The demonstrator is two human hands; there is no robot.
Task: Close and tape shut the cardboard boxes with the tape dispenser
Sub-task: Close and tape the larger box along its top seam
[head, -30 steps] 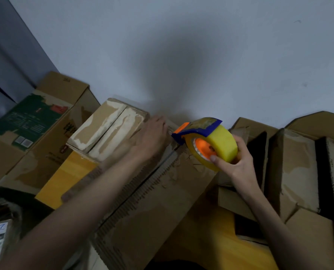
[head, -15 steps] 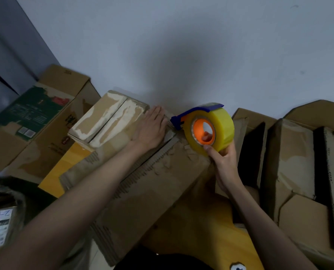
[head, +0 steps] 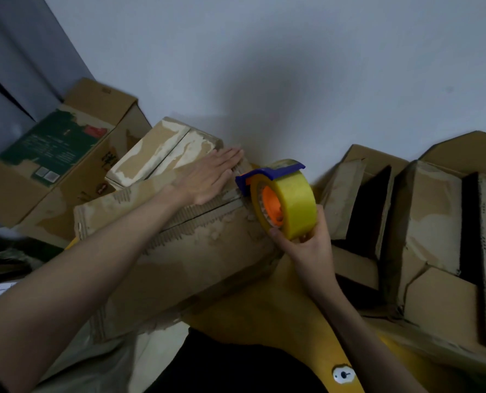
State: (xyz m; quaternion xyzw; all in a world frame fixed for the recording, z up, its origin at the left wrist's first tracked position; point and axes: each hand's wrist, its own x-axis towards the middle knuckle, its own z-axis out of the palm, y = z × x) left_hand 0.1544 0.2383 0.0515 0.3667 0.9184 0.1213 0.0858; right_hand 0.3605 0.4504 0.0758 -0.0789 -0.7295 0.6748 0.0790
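Observation:
A worn brown cardboard box lies in front of me with its top flaps folded shut, the seam running away toward the wall. My left hand lies flat with straight fingers on the far end of the flaps, pressing them down. My right hand grips the tape dispenser, a yellow roll on an orange hub with a blue cutter. The blue cutter touches the far end of the seam, right beside my left fingertips.
A smaller closed box sits behind my left hand. A box with a green label stands at the far left. Open boxes with raised flaps crowd the right side. The yellow wooden tabletop shows near me. A wall rises close behind.
The dispenser has swung down from above the box so its blue cutter now meets the seam's far end. My left hand has flattened and slid slightly along the flaps.

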